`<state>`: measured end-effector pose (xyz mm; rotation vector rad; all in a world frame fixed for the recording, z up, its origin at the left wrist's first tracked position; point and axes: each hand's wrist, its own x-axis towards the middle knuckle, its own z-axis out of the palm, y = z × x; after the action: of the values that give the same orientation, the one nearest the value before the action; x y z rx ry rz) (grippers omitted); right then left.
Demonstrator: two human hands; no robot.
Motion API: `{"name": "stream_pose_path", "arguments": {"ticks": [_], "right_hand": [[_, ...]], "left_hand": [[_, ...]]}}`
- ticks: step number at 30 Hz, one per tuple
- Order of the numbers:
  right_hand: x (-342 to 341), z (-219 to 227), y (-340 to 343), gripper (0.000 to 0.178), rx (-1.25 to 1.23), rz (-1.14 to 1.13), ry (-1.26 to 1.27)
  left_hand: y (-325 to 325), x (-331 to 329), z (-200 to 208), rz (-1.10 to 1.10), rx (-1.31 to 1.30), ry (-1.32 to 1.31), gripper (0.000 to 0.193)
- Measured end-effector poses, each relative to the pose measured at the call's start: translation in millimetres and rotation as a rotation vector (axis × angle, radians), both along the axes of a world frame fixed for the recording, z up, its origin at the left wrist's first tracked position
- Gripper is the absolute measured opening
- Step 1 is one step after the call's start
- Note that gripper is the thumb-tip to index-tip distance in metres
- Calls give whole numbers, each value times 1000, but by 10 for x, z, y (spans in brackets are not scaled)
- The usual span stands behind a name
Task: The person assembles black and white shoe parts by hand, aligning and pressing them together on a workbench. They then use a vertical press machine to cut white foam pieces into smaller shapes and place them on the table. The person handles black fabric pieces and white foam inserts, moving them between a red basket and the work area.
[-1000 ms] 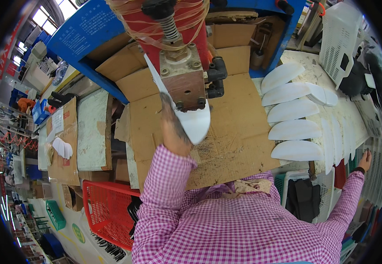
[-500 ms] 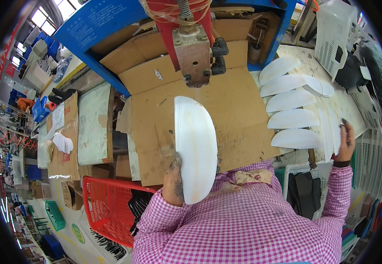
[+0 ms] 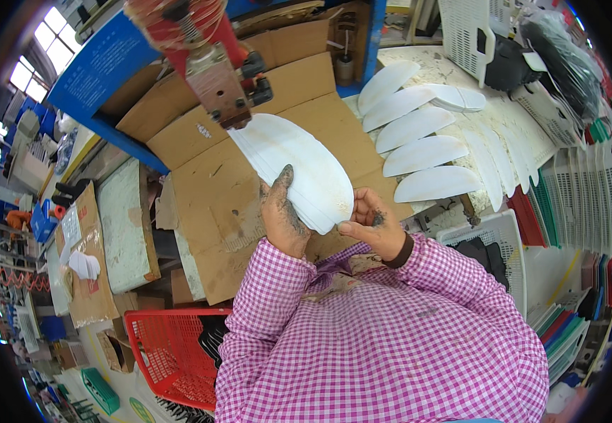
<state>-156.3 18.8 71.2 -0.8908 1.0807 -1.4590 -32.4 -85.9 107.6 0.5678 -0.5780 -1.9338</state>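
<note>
A stack of white half-moon sheets (image 3: 299, 162) lies tilted between my hands, with layered edges along its straight left side. My left hand (image 3: 285, 218) is closed round the lower left of the stack, its thumb on top and its dirty fingers partly hidden underneath. At the lower right corner, my right hand (image 3: 378, 224) pinches the edge with thumb and curled fingers. The stack's far tip reaches just under the metal head (image 3: 217, 84) of a red and blue machine; whether they touch, I cannot tell. Cardboard (image 3: 214, 204) lines the work surface below.
Several white half-moon pieces (image 3: 426, 151) are spread on the table to the right, with more standing in rows beside them. A red basket (image 3: 172, 345) stands at lower left and a white basket (image 3: 514, 240) at lower right. The machine's blue frame (image 3: 108, 70) rises beyond the cardboard.
My right hand has come from the pieces on the right table to the held stack and now grips its corner. The stack has tilted, its far tip now by the machine head. The view has shifted.
</note>
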Motion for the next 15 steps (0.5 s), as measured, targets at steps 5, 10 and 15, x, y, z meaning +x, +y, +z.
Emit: {"name": "stream_pose_path", "arguments": {"ticks": [5,10,15], "right_hand": [[-142,152,57,24,78,-202,-22],[-877,214,298,15,30,-375,-258],[-2468,254,1195,16,-112,-818,-8]], "left_hand": [[73,-228,3,55,-76,-100,41],[227,-390,67,-91,-32,-141,41],[199,-405,133,-177,-129,-161,45]]}}
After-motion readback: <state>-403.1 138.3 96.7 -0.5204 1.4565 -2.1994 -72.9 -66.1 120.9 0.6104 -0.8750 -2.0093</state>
